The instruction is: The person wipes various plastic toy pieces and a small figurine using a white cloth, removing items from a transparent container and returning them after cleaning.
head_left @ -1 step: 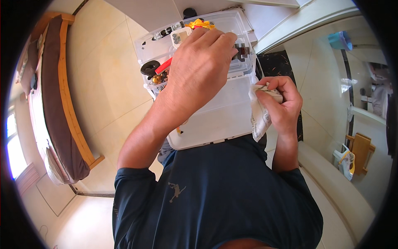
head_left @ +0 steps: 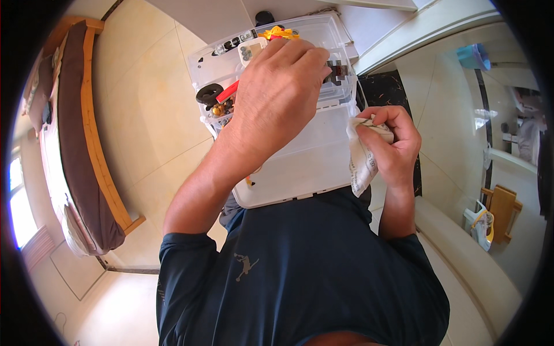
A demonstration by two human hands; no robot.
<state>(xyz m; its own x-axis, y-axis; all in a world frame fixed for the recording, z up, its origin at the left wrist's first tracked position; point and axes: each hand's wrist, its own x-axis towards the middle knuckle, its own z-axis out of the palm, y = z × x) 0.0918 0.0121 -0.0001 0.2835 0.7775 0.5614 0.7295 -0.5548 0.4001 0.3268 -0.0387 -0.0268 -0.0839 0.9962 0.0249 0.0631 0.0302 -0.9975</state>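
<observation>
Nothing visibly moved; right fingers point(head_left: 397, 115) pinch crumpled, printed white wrapping point(head_left: 362, 166); can't tell about left fingers point(head_left: 314, 57).

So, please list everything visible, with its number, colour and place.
storage box: one, clear, upper centre
printed wrapper: one, whitish, right of box
ring: one, black, box's left side
red strip: one, red, beside ring
small parts: several, amber and dark, near ring
yellow bundle: one, yellow, box's far end
white case: one, white, beside bundle
dark blocks: count unclear, brown, box's right side
bed: one, brown, left
bucket: one, blue, upper right
stool: one, wood-coloured, right
bag: one, white and yellow, beside stool
shirt: one, dark blue, lower centre
left hand: one, bare, over box
right hand: one, bare, holding wrapper
</observation>
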